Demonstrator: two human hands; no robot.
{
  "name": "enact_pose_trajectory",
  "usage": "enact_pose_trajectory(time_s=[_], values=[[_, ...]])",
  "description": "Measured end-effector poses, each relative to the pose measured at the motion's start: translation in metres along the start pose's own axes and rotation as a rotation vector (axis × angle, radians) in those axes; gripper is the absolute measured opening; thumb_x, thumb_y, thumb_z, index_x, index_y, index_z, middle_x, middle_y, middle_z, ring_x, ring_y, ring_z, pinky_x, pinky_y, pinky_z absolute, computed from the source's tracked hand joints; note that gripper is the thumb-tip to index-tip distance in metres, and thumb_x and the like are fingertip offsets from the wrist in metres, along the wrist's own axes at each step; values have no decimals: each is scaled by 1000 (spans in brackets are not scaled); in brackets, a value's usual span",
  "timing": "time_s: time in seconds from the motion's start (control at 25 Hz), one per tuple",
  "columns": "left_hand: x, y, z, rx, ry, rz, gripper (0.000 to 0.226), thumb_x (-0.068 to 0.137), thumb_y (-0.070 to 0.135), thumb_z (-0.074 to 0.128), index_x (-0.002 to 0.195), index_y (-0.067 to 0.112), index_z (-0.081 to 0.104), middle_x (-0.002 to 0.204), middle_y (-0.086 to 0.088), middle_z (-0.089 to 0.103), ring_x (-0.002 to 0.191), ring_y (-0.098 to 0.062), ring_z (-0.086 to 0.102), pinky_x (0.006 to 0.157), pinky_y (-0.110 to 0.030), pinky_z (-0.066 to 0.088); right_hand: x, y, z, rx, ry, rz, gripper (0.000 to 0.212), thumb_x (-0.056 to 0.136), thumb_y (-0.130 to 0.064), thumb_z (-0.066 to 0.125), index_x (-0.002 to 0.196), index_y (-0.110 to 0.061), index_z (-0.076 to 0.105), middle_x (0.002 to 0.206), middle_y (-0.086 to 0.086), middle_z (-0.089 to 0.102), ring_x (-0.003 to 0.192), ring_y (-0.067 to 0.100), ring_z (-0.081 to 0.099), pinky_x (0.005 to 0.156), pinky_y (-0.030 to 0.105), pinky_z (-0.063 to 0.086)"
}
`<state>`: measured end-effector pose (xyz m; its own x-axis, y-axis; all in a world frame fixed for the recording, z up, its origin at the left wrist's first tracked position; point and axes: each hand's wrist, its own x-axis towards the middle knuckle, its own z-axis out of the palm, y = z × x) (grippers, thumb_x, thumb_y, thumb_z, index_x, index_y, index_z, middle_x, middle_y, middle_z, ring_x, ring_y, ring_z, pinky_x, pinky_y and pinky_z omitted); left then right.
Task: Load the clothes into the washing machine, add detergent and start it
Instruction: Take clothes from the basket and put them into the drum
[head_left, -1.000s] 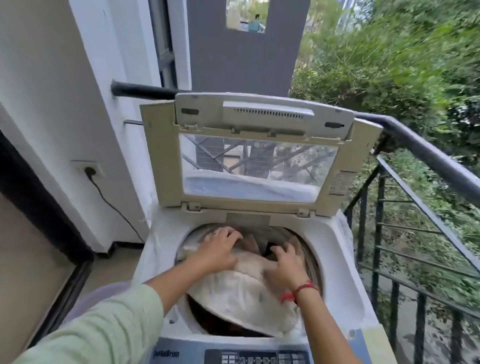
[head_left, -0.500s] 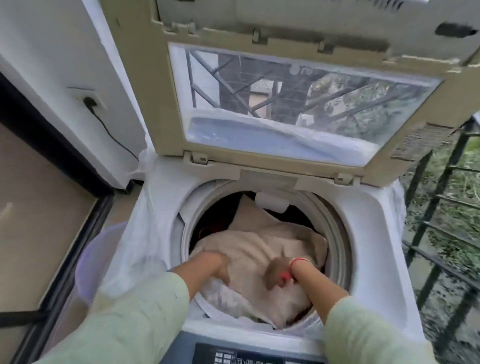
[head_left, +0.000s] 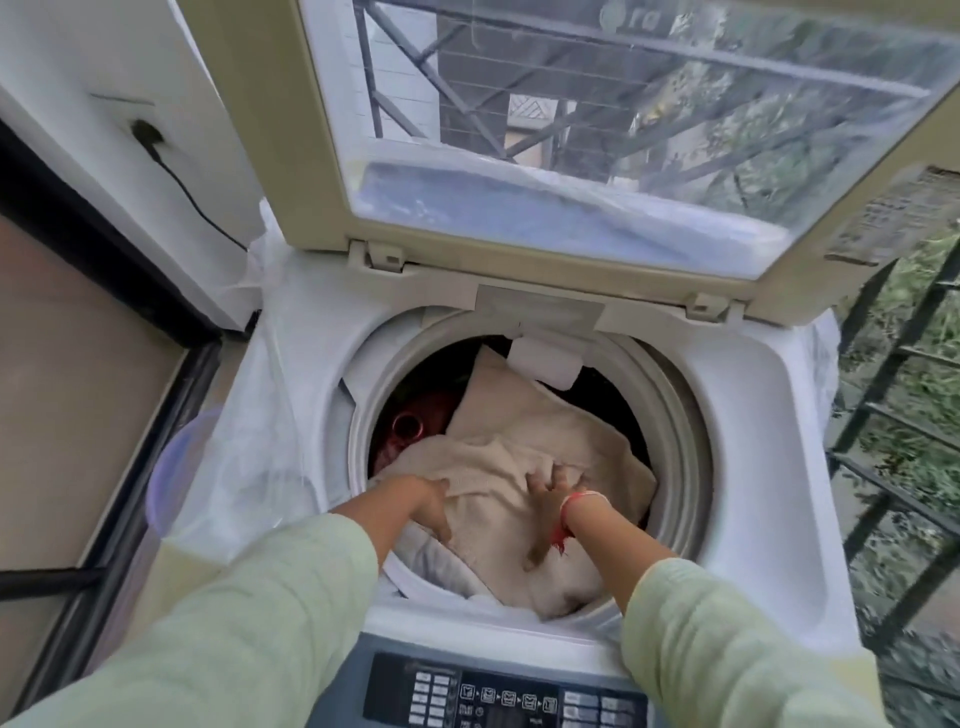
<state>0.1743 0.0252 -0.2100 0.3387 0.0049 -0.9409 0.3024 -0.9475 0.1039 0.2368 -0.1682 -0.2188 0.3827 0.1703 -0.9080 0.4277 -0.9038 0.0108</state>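
Observation:
A white top-loading washing machine (head_left: 769, 467) stands with its lid (head_left: 291, 171) raised. Inside the drum lies a large beige cloth (head_left: 519, 415), over a red garment (head_left: 415, 421) at the left. My left hand (head_left: 431, 501) is tucked under a fold of the beige cloth at the drum's left front, fingers hidden. My right hand (head_left: 553, 486), with a red thread at the wrist, presses flat on the cloth with fingers spread. The control panel (head_left: 509, 699) is at the near edge.
A lilac plastic tub (head_left: 171, 467) sits left of the machine on the floor. A power cord (head_left: 192, 192) runs down the white wall at the left. A black metal railing (head_left: 893, 415) with greenery behind it stands close on the right.
The cloth has gone from the drum's rim down into the drum with both hands on it. My view has dropped closer over the opening.

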Motion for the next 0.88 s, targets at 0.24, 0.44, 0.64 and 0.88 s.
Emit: enact_pose_trajectory(time_s=[0.24,0.44,0.64,0.88], values=[[-57,10,-24,-260,511,303,77,78,48,65,141,19,32,144,-9,35,130,-26,36,106,-36,36,-63,3,-42,304,235,-105,91,78,-39,68,149,-23,15,154,11,22,135,30,36,107,37,37],[-170,-20,-27,-584,1074,588,56,87,33,62,137,24,38,137,2,41,130,-13,35,104,-23,29,-167,-35,-66,661,857,-286,80,84,-40,65,148,-22,19,147,5,33,136,24,30,110,35,25],[-222,-123,19,-776,1397,509,51,78,51,52,126,34,45,126,24,43,124,17,27,99,-6,23,-216,-128,-61,739,957,-527,60,85,-38,64,138,-30,38,132,-12,43,125,4,40,104,22,34],[-199,-317,69,-851,1409,188,53,79,49,49,122,18,51,126,-2,51,128,-19,38,101,-24,29,-216,-315,-67,792,849,-803,36,86,-26,67,120,-30,57,115,-20,56,108,-5,54,87,7,40]])
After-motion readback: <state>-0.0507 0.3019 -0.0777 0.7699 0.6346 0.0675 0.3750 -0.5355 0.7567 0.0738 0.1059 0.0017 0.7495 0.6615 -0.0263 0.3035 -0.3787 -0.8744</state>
